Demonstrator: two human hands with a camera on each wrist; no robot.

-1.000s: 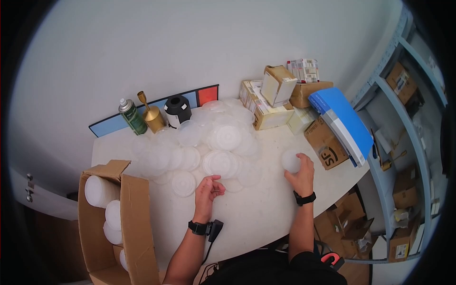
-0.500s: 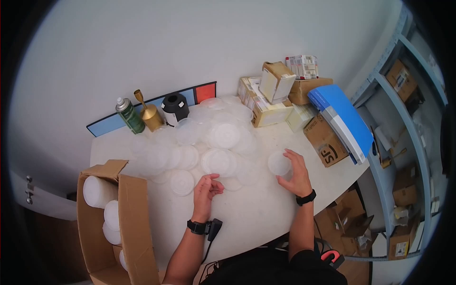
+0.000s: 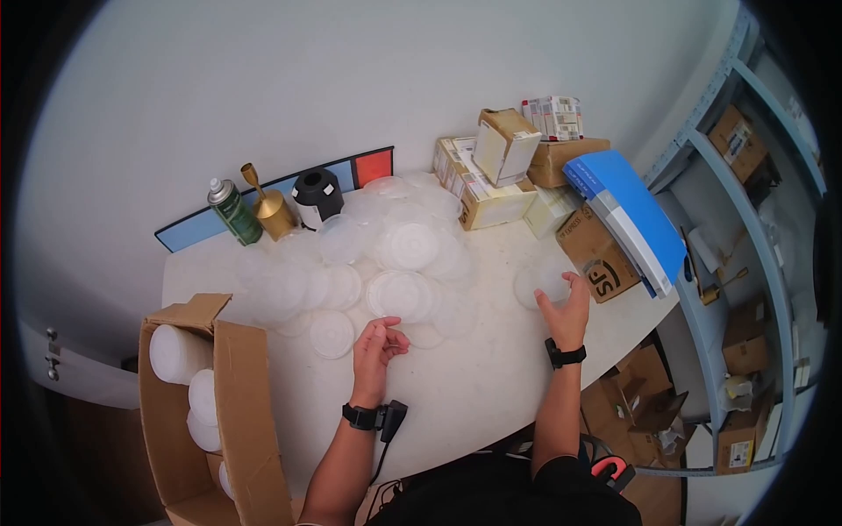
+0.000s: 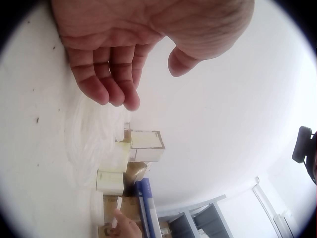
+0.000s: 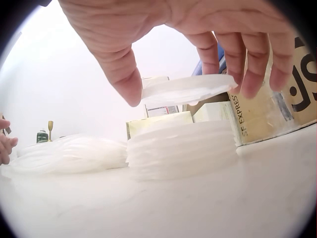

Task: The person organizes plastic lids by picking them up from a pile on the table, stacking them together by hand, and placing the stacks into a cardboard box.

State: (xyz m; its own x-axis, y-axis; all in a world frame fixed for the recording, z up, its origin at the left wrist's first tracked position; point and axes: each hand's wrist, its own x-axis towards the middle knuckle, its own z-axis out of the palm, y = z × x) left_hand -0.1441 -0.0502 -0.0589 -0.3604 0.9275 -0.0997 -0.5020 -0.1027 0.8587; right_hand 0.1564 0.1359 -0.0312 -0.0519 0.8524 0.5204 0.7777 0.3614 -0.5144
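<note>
Between thumb and fingertips, the right hand (image 3: 570, 317) holds a thin translucent round lid (image 5: 190, 89); the right wrist view shows it slightly tilted, a small gap above a low stack of similar lids (image 5: 181, 151) on the table. The left hand (image 3: 373, 361) is beside the near edge of a large loose heap of translucent lids (image 3: 408, 245). In the left wrist view the left hand (image 4: 133, 44) has loosely bent fingers, the thumb apart, and nothing in its grasp. One lid (image 3: 332, 334) lies flat just left of that hand.
An open carton (image 3: 250, 394) with stacked white round items stands at the left. Behind the heap are a spray can (image 3: 235, 213), a brass object (image 3: 274, 215) and a black-topped container (image 3: 317, 197). Boxes (image 3: 504, 149) and a blue binder (image 3: 627, 206) occupy the back right.
The right hand moved left with a lid, then back to the right over the last half second. The left hand has hardly moved; the head view has shifted slightly.
</note>
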